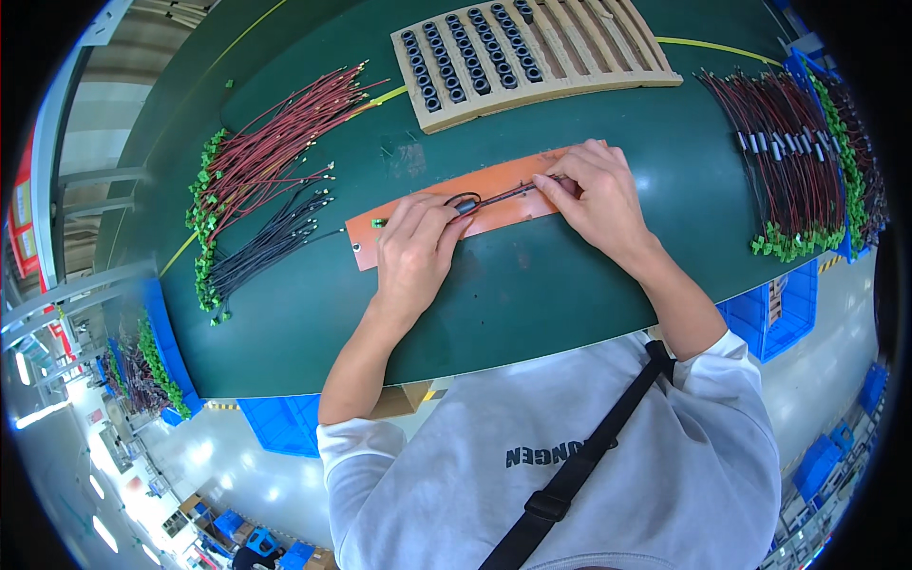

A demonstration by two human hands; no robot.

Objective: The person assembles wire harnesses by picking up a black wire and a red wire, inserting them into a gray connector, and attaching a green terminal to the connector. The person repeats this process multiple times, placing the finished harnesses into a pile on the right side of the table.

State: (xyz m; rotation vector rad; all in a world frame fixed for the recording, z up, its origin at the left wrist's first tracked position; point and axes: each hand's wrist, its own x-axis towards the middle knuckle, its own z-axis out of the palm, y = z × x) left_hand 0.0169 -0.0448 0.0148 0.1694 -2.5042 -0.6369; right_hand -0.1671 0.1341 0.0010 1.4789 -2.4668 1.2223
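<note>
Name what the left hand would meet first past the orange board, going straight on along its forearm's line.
Past the orange board, the left hand would probably meet the slotted tan tray first, though relative height is unclear.

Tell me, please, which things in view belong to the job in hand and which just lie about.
Belonging, it seems:
left hand and right hand, holding dark wires and a black ring
orange board beneath
red wires and black wires, left
wooden ring tray
wires with grey rings, right

Seemingly lying about:
left blue bin
right blue bin
</note>
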